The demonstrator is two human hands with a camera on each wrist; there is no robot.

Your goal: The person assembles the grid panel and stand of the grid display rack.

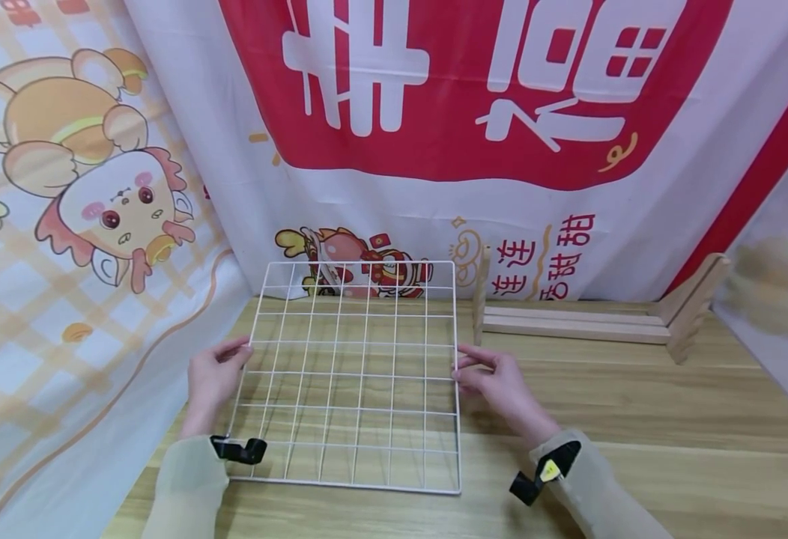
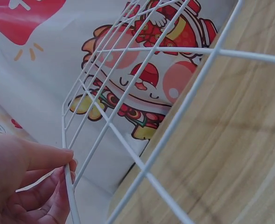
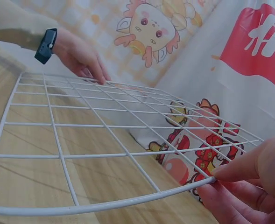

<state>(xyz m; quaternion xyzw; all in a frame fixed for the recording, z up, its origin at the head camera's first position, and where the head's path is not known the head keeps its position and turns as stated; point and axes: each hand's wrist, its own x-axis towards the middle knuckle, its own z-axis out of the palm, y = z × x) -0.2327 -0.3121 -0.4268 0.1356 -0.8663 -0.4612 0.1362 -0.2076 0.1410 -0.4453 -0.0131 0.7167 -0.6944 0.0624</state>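
A white wire grid panel (image 1: 363, 373) is held tilted above the wooden table, its far edge raised before the back cloth. My left hand (image 1: 216, 374) pinches the left edge wire between thumb and fingers, and the left wrist view shows this left hand (image 2: 32, 179) close up. On the opposite side my right hand (image 1: 495, 380) pinches the right edge wire around its middle. The right wrist view shows the right hand (image 3: 249, 182) with thumb above and fingers below the rim, and the left hand (image 3: 83, 56) across the grid.
At the table's back right stands a wooden rack (image 1: 576, 326) with two upright ends joined by a crossbar. Printed cloths hang behind (image 1: 340, 172) and to the left (image 1: 97, 224). The wood-grain table (image 1: 623, 434) extends to the right of the grid.
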